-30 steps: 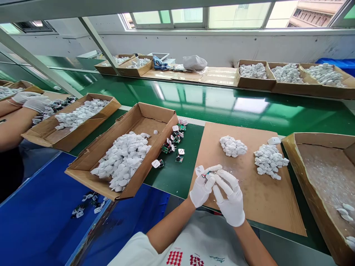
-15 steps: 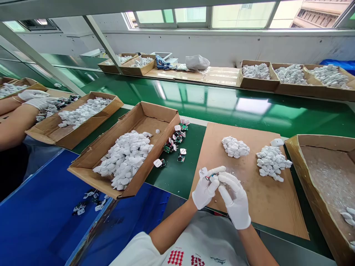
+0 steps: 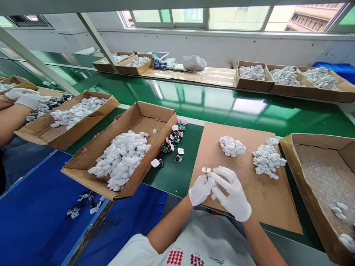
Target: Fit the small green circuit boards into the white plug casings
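Observation:
In my left hand [image 3: 200, 190], gloved in white, the fingers are pinched round a small white part with thin red and black wires [image 3: 206, 170] that sticks up above the fingertips. My right hand [image 3: 232, 194], also gloved, meets it from the right with bent fingers; what its fingertips pinch is hidden. Both hands are over a brown cardboard sheet [image 3: 280, 212]. Beyond them on the sheet lie a pile of white pieces [image 3: 232, 146] and, to the right, a second pile of white pieces [image 3: 267, 160].
Left of the sheet, small green circuit boards with white parts [image 3: 179, 158] lie beside a cardboard box [image 3: 156, 111] of white pieces. Another cardboard box [image 3: 301, 177] stands at the right. A co-worker's gloved hands [image 3: 26, 98] are at far left. Filled boxes [image 3: 253, 84] line the back shelf.
The wired white part now stands more upright above my left fingers. My right fingers have spread and shifted slightly against the left hand. The view has turned slightly to the right.

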{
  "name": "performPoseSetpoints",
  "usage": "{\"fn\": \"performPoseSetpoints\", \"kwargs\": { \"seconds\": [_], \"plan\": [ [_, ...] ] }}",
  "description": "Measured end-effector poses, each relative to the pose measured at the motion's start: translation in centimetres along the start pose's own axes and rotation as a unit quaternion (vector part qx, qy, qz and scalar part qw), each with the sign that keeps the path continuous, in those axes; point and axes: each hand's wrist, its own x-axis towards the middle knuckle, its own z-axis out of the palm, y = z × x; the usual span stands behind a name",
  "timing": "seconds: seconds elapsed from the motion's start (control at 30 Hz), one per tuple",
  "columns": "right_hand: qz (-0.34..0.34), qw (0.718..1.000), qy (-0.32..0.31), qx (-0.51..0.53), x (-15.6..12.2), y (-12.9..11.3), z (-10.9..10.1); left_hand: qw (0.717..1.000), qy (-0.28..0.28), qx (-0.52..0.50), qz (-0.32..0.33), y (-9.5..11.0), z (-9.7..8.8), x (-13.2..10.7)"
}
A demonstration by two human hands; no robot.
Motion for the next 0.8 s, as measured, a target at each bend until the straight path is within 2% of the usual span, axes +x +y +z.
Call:
{"fn": "performPoseSetpoints", "kwargs": {
  "seconds": [0.07,0.2,0.4,0.5,0.67,0.8],
  "plan": [
    [-0.034,0.999,-0.003,0.011,0.2,0.0,0.2,1.000,-0.010,-0.007,-0.024,-0.2,-0.1,-0.1],
    [-0.003,0.996,-0.036,0.081,0.5,0.2,0.2,0.996,-0.062,-0.004,-0.058,-0.1,-0.3,-0.1],
    [0.050,0.994,-0.030,0.093,0.5,-0.1,0.5,0.997,-0.077,0.027,-0.007,0.8,-0.4,0.2],
    [0.028,0.995,-0.033,0.086,0.6,-0.2,0.3,0.994,-0.088,0.052,-0.045,1.6,-0.3,0.2],
    [0.031,0.990,-0.107,0.088,0.8,0.4,-0.4,0.991,-0.076,-0.008,-0.110,1.7,-0.2,0.2],
    [0.042,0.991,-0.085,0.090,0.6,0.9,-0.3,0.985,-0.141,-0.033,-0.095,1.3,-0.7,0.6]
  ]
}}
